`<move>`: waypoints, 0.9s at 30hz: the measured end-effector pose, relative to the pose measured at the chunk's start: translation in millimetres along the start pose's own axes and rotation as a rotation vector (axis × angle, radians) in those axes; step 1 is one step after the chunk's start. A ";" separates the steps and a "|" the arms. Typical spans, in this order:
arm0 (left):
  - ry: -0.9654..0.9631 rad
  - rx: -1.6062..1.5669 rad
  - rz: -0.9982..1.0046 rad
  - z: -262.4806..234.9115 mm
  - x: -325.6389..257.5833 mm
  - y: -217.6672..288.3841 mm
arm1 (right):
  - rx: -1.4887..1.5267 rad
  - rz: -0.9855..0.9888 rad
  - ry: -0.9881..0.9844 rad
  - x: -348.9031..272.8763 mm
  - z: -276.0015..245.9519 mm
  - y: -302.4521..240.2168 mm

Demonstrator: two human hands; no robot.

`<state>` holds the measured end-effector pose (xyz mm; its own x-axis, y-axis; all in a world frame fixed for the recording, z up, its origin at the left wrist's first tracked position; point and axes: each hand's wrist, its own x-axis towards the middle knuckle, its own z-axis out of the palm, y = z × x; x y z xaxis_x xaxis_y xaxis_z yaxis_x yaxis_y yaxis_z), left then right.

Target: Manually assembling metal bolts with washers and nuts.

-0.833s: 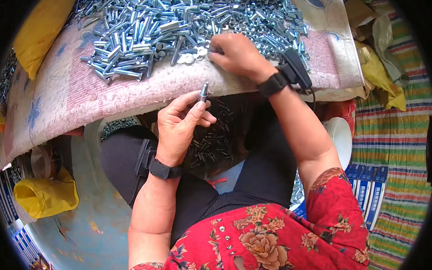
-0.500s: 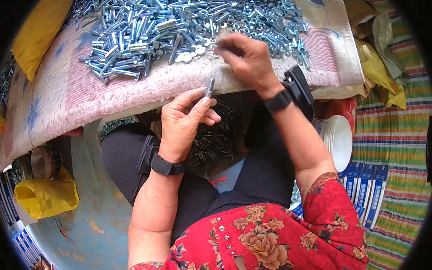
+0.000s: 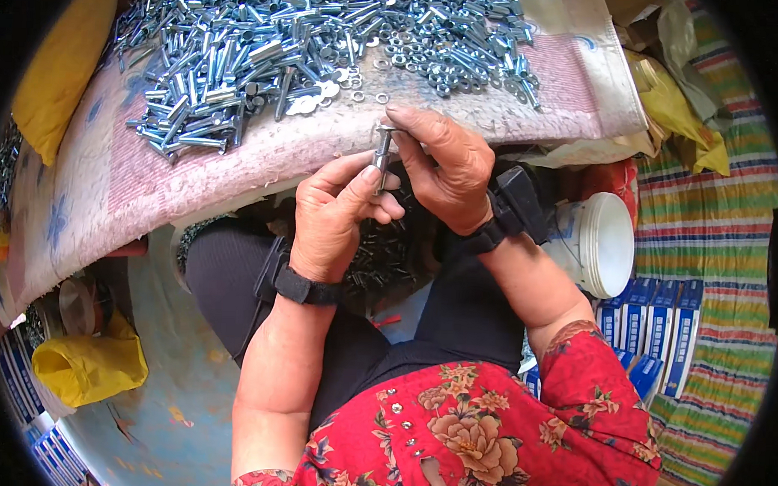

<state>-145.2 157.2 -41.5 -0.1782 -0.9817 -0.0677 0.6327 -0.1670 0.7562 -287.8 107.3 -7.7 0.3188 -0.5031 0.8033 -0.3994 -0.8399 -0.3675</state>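
I find no legible text. At four o'clock from the view's centre, blue-and-white boxes (image 3: 683, 347) bear columns of printed characters, too small to read; at eight o'clock, striped cartons (image 3: 56, 456) show unreadable markings.

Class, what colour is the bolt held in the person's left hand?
Silvery grey, with a metallic shine; the bolt shows best in the head view.
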 end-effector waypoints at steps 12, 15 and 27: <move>0.013 0.070 0.088 4.4 5.1 -7.9 | 0.369 0.560 0.175 -8.1 4.4 -17.9; 0.002 0.157 0.148 4.2 7.2 -12.0 | 0.504 0.659 0.187 -10.9 7.8 -16.3; 0.086 0.204 0.172 -3.6 -1.5 -0.2 | -0.277 0.173 -0.185 35.1 -12.9 69.8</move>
<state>-142.4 158.3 -44.0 -0.0107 -0.9996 0.0247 0.4818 0.0165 0.8761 -315.6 33.7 0.9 0.3665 -0.6823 0.6326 -0.6702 -0.6652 -0.3292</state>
